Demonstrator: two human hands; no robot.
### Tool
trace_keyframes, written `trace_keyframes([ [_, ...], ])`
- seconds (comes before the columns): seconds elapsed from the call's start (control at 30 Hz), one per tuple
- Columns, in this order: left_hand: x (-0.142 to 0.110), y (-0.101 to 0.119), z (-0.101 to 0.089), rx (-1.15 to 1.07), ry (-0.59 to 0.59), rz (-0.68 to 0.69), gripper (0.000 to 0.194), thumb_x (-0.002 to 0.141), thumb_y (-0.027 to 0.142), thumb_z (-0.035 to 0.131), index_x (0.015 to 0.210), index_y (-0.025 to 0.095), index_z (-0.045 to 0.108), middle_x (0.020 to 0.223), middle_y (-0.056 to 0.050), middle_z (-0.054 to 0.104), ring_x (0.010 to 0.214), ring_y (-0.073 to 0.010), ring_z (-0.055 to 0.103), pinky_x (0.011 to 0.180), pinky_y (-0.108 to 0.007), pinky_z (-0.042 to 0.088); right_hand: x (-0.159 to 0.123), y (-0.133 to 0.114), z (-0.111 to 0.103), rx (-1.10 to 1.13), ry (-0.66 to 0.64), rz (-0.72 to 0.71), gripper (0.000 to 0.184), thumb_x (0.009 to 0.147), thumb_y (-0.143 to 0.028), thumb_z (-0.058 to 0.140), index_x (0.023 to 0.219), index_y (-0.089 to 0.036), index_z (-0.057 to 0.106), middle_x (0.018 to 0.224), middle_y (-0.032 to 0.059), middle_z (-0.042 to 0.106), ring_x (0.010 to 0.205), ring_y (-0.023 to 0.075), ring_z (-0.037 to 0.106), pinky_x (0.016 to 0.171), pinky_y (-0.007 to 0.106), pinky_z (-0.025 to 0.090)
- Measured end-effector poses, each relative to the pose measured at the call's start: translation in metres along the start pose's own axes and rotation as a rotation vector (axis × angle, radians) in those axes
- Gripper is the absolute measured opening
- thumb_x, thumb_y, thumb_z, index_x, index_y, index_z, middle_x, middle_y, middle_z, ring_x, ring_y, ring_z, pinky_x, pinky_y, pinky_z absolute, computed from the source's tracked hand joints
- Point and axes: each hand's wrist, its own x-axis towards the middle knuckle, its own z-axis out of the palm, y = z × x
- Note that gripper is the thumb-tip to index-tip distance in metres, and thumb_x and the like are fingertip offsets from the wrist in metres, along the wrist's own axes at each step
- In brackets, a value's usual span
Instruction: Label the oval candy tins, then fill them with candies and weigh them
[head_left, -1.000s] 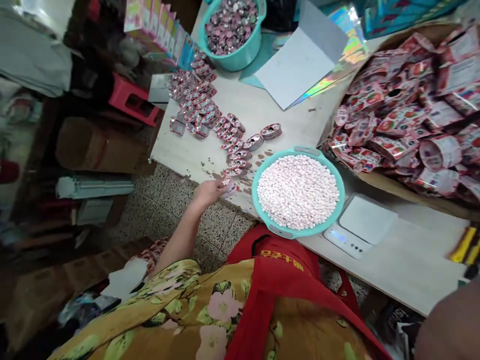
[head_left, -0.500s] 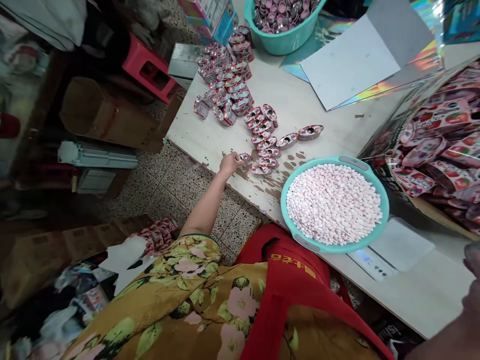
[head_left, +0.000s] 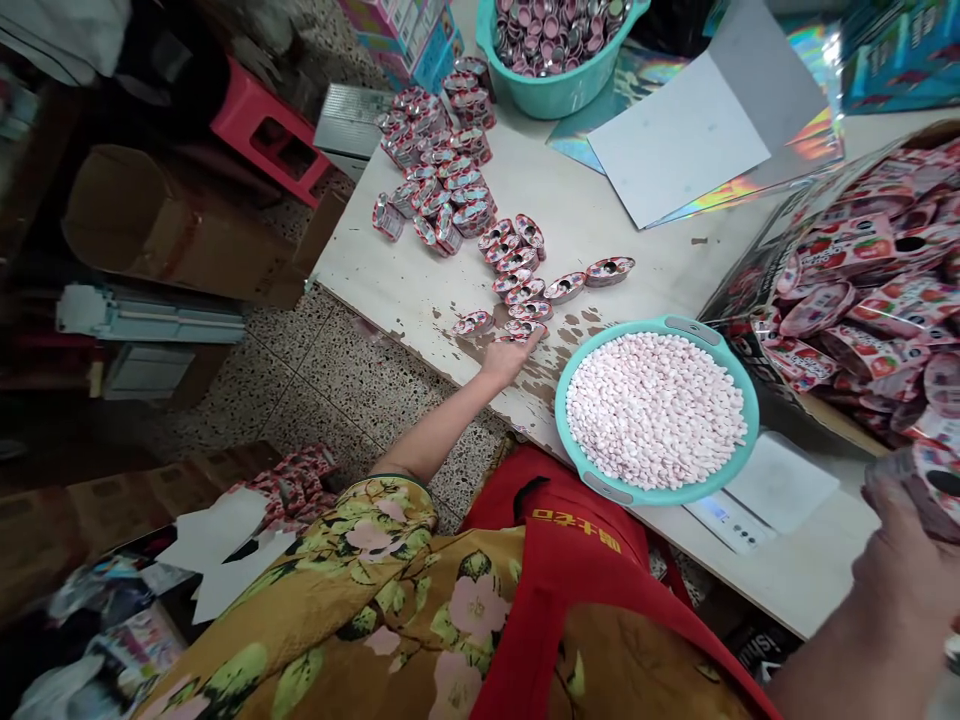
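My left hand (head_left: 507, 358) is at the table's near edge, its fingers closed around a small oval strawberry-print container (head_left: 516, 338) at the near end of a cluster. Just left of it stands another oval container (head_left: 472, 323), apart from the hand. Similar containers (head_left: 527, 291) with dark round openings on top fill the space beyond. At the right edge my right hand (head_left: 896, 560) grips an oval container (head_left: 930, 485), partly cut off by the frame. Between the hands is a turquoise basin (head_left: 564, 420) of small pale pink candies (head_left: 656, 410).
Many stacked containers (head_left: 435, 170) stand farther back, near a turquoise tub (head_left: 566, 100) of small round pink-and-silver pieces. A big carton (head_left: 739, 270) of containers is at right. A scale (head_left: 780, 485) lies beside the basin; a white folded sheet (head_left: 682, 140) lies behind.
My left hand has let go of one container and moved right onto another. My right hand has come farther into view with a container in it. The view has shifted slightly.
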Motion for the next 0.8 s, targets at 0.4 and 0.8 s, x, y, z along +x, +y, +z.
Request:
trace_keyframes([
  [0.4, -0.002, 0.035, -0.005, -0.429, 0.430, 0.094, 0.035, 0.103, 0.043, 0.047, 0.116, 0.026, 0.075, 0.099, -0.009, 0.078, 0.087, -0.0219, 0.072, 0.081, -0.032, 0.053, -0.065, -0.002, 0.018, 0.319, -0.278, 0.242, 0.054, 0.048, -0.030, 0.085, 0.098, -0.014, 0.072, 0.092, 0.0030, 0.073, 0.079, 0.0203, 0.071, 0.080, 0.045, 0.064],
  [0.8, -0.024, 0.054, 0.020, -0.675, 0.401, -0.454, 0.025, 0.102, 0.036, 0.051, 0.109, 0.021, 0.070, 0.095, -0.008, 0.075, 0.088, -0.0212, 0.069, 0.078, -0.028, 0.048, -0.073, 0.004, -0.016, 0.186, -0.211, 0.171, 0.064, 0.043, -0.035, 0.089, 0.101, -0.015, 0.068, 0.101, 0.0055, 0.073, 0.098, 0.0274, 0.072, 0.102, 0.058, 0.054],
])
